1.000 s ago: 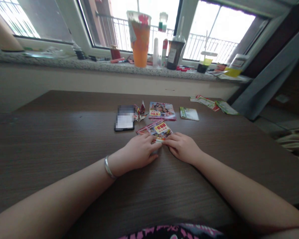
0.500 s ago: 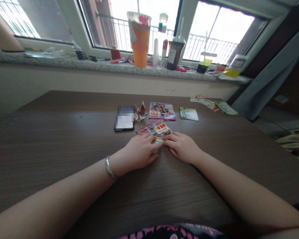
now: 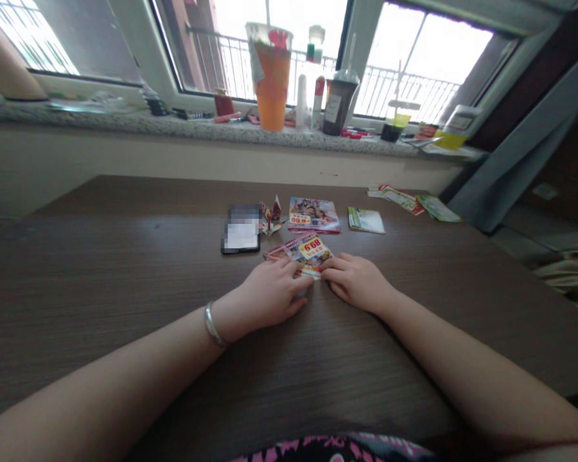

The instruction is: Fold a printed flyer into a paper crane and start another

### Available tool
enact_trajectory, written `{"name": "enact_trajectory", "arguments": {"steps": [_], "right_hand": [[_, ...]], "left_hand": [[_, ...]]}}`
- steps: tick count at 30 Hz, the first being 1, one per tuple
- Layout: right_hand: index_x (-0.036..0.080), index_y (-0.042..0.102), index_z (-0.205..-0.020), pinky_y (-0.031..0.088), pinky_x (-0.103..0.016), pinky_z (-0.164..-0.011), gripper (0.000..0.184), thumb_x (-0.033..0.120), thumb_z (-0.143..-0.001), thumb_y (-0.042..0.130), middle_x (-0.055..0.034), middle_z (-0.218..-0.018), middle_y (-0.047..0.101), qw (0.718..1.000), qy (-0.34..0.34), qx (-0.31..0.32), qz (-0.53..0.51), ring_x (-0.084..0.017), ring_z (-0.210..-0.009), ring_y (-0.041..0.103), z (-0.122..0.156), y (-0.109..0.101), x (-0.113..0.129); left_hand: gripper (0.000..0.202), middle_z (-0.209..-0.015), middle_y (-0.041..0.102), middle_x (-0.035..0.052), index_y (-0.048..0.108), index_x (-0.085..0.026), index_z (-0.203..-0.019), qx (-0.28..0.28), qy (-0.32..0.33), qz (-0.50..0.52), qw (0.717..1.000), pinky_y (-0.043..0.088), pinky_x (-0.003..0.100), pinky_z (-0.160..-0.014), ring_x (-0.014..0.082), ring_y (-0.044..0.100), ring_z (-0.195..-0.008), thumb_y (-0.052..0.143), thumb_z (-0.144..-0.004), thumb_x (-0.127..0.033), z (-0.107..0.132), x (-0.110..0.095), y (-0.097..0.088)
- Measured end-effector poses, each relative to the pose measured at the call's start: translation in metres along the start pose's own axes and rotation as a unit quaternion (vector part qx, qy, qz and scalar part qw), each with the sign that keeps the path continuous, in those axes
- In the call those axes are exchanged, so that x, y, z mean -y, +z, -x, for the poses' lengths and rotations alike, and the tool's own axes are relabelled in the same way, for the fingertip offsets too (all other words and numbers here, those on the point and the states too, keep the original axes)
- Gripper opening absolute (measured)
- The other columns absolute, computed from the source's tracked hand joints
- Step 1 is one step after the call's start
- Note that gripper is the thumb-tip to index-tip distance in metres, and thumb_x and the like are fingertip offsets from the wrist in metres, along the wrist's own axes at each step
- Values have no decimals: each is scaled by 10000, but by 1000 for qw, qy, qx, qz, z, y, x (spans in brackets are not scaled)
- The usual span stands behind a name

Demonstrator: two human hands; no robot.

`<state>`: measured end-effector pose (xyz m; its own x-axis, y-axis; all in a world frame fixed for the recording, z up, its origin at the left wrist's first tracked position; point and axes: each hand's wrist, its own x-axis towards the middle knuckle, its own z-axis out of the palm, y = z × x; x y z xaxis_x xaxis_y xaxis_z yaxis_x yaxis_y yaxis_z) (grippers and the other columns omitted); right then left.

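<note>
A colourful printed paper sheet point(image 3: 313, 249) with a yellow price mark lies on the table, turned at a slant. My left hand point(image 3: 272, 292) rests on its left and near part, fingers stretched out and the thumb apart. At the paper's right near corner is my right hand point(image 3: 359, 282), its fingers drawn together on the edge; its thumb is mostly hidden. A small gap separates the two hands. Just beyond the sheet sits a stack of similar printed papers point(image 3: 314, 215). A folded paper figure point(image 3: 272, 217) stands left of that stack, beside a dark-framed device point(image 3: 241, 229) with a blurred screen.
Right of the stack is a small pile of green-and-white paper squares point(image 3: 366, 220). Loose paper strips point(image 3: 399, 199) lie near the table's far right edge. Along the windowsill point(image 3: 212, 128) stand an orange drink cup point(image 3: 271, 83), a dark drink cup point(image 3: 338, 106) and several bottles.
My right hand has slid slightly to the right along the paper's near edge, widening the gap between the hands. My left hand and the paper are nearly unmoved.
</note>
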<state>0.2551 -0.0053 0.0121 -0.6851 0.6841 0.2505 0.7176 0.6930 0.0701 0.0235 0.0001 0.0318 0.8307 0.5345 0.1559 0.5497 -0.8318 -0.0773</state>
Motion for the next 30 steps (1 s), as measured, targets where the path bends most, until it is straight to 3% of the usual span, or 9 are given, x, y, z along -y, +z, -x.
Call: {"name": "enact_trajectory", "arguments": {"steps": [16, 24, 30], "right_hand": [[216, 668, -929, 452, -303, -773, 167, 191, -873, 513, -42, -1078, 686, 998, 34, 46, 39, -201, -936, 610, 6, -9, -4], [216, 671, -872, 386, -273, -629, 166, 211, -863, 505, -44, -872, 680, 991, 79, 84, 74, -177, -782, 611, 9, -17, -6], [227, 679, -892, 341, -273, -594, 223, 251, -898, 457, -20, -892, 684, 983, 101, 124, 94, -161, -766, 620, 10, -31, -6]], "left_hand": [[275, -1069, 609, 117, 620, -208, -1084, 3, 0, 3, 1000, 494, 434, -841, 269, 589, -957, 533, -874, -363, 5, 2, 5], [293, -1102, 599, 114, 602, -209, -1112, 10, 1, 5, 1000, 485, 431, -876, 271, 578, -1010, 529, -880, -373, 3, 1, 6], [293, -1102, 597, 111, 598, -212, -1119, 8, 1, 5, 1000, 486, 424, -884, 270, 571, -1028, 526, -882, -370, 2, 0, 3]]}}
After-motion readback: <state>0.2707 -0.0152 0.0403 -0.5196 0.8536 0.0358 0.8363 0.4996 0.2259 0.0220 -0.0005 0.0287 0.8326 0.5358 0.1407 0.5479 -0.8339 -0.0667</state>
